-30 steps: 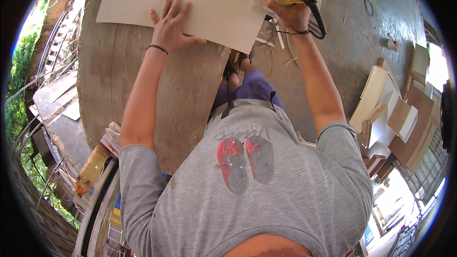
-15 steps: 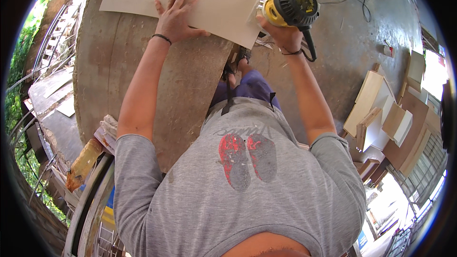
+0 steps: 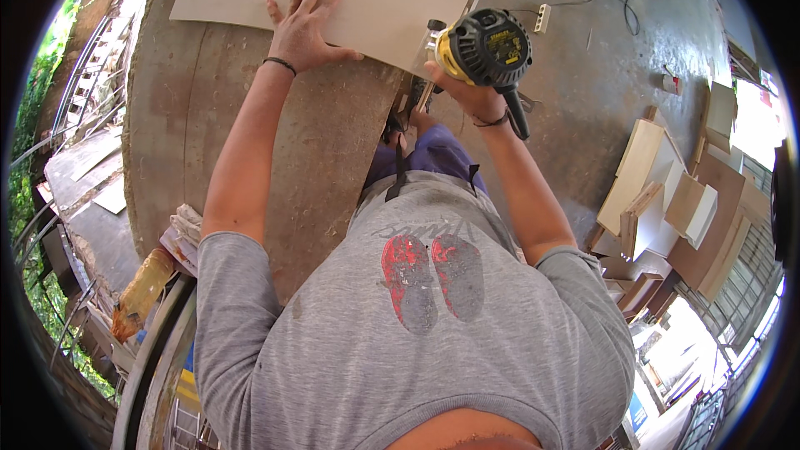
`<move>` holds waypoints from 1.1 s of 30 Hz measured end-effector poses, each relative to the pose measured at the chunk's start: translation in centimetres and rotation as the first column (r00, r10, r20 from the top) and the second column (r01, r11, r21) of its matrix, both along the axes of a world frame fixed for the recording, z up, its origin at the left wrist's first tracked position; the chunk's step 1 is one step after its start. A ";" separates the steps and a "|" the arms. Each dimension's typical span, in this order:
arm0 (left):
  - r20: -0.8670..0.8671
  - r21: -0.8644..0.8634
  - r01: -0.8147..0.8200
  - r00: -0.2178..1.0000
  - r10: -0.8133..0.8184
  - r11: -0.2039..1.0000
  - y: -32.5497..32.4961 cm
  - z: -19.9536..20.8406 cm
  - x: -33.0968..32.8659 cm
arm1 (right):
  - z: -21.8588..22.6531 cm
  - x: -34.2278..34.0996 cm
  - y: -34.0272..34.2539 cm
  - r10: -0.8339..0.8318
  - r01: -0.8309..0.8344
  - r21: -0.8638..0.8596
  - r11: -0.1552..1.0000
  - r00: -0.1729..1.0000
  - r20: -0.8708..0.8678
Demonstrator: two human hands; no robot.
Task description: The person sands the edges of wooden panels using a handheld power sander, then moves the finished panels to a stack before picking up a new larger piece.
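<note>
A pale, flat board (image 3: 375, 8) lies on the brown worktable (image 3: 225, 133), with one corner reaching past the table's right side. My left hand (image 3: 304, 37) rests flat on the board near its front edge, fingers spread and thumb out to the right. In my right hand (image 3: 471, 98) is a yellow and black trim router (image 3: 492, 46), held by its body at the board's right edge, close to the near corner. Its base is partly hidden by the motor housing and my fingers, so I cannot tell how the bit meets the edge.
A black cord (image 3: 625, 4) and a white power strip (image 3: 542, 18) lie on the concrete floor to the right. Wooden box pieces (image 3: 646, 175) are stacked farther right. A yellowish, worn block (image 3: 143, 292) sits by a rail at the lower left.
My right hand has drawn the router toward me and slightly left, along the board's right edge to its near corner. The power strip has come into view. My left hand stays almost still.
</note>
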State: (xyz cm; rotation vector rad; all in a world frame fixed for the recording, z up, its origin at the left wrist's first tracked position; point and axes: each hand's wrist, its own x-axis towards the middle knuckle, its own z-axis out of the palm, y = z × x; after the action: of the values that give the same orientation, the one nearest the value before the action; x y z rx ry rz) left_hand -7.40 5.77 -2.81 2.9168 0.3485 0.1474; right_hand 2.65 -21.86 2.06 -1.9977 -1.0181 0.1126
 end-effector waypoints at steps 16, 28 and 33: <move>-0.051 0.013 -0.014 0.999 0.014 1.000 0.0 0.2 0.2 | -4.5 -3.5 -1.7 0.072 -0.073 0.025 0.997 0.997 0.039; -0.107 -0.314 -0.095 0.992 0.064 0.945 -6.7 0.4 2.3 | 2.3 -4.0 -5.8 -0.013 0.002 0.109 0.994 0.996 0.093; -0.046 -0.204 -0.040 0.998 0.031 0.978 -14.6 1.4 3.2 | 2.9 -1.9 -8.4 -0.179 0.185 0.153 0.971 0.982 -0.055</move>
State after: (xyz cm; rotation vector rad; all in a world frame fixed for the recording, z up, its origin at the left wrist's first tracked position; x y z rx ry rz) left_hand -4.22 -8.88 -1.45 2.7143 0.3981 0.0515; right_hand 0.74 -30.28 4.94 -1.9253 -0.7880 -0.0258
